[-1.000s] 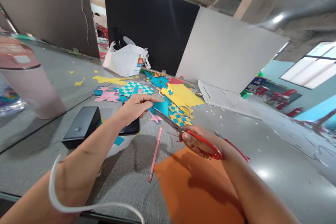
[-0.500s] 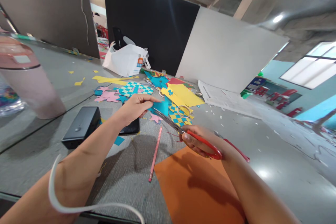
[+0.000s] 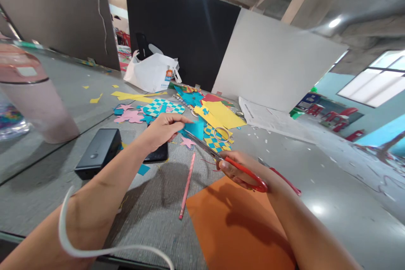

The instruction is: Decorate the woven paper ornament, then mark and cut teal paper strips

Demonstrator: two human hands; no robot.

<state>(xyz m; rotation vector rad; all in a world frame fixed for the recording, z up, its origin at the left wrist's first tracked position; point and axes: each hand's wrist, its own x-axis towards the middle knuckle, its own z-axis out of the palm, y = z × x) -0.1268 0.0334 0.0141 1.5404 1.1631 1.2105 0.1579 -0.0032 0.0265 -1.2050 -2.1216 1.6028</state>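
Note:
My left hand [image 3: 163, 130] pinches a small blue piece of paper [image 3: 195, 129] above the grey table [image 3: 152, 202]. My right hand [image 3: 240, 168] grips red-handled scissors [image 3: 221, 159], whose blades point up-left and meet the lower edge of the blue paper. An orange sheet [image 3: 237, 228] lies flat under my right forearm. A pink pencil [image 3: 187, 185] lies on the table between my arms.
A black box [image 3: 98, 152] and a dark phone [image 3: 156, 155] lie left of my left arm. A pink tumbler [image 3: 34, 97] stands at far left. Coloured paper cut-outs and woven blue-yellow pieces [image 3: 215, 139] crowd the middle, with a white bag [image 3: 150, 71] behind. A white cable [image 3: 95, 249] loops near the front edge.

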